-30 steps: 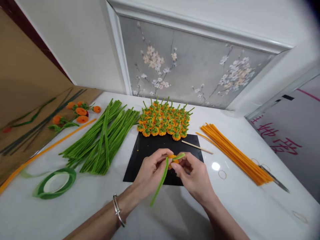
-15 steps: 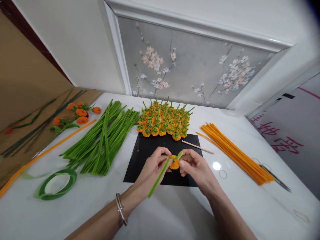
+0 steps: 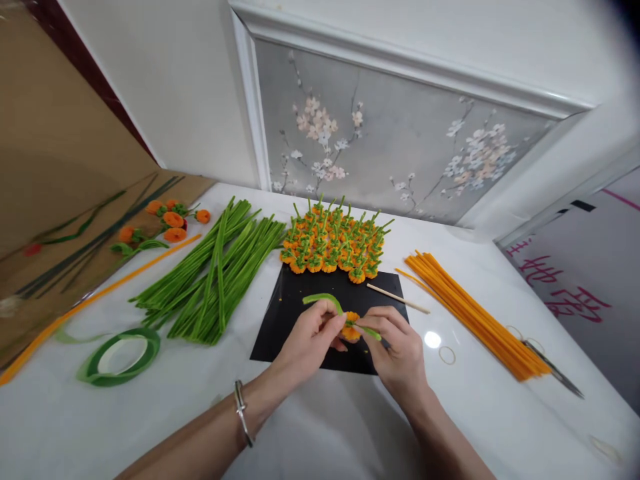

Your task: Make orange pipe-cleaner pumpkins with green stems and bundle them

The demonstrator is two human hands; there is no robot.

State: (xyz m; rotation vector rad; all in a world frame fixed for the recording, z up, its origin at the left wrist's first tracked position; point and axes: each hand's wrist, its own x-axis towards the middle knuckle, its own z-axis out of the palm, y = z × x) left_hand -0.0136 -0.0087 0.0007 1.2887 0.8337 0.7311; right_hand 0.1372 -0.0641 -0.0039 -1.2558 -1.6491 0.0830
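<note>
Over a black mat [image 3: 270, 333], my left hand [image 3: 310, 337] is closed on a small orange pipe-cleaner flower head [image 3: 353, 328], ribbed at its edge. A green pipe cleaner [image 3: 324, 299] arcs out above the left fingers and reaches the flower head's middle. My right hand [image 3: 397, 347] pinches green pipe cleaner beside the flower head, and a green end shows across its fingers. Whether that end belongs to the same green piece is hidden by the fingers. Behind the hands stand many similar orange heads [image 3: 327, 250] with upright green stems.
Green pipe cleaners [image 3: 215, 273] lie in a pile on the left, with green tape [image 3: 120, 357] in front. Orange pipe cleaners [image 3: 475, 313], scissors [image 3: 563, 375] and a rubber band [image 3: 447, 355] lie right. A thin stick [image 3: 397, 298] crosses the mat's edge. Finished flowers [image 3: 173, 220] rest far left.
The green pipe cleaner's long end has swung from toward me to the far side of my left hand. My right hand has turned over the flower head. The view has shifted slightly.
</note>
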